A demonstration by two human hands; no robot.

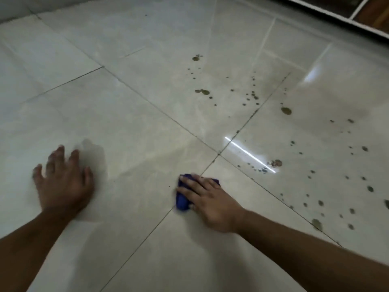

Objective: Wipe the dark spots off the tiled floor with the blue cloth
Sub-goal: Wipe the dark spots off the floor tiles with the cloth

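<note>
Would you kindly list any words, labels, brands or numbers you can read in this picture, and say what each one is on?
None: no writing shows on the blue cloth, the tiled floor or the frame at top right.

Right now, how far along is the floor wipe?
Done: the pale glossy tiled floor around both hands looks free of spots. In hand: the right hand presses the crumpled blue cloth onto a grout junction; the left hand rests flat on the floor. Left: most of the job, since dark brownish spots are scattered across the tiles ahead and to the right.
</note>
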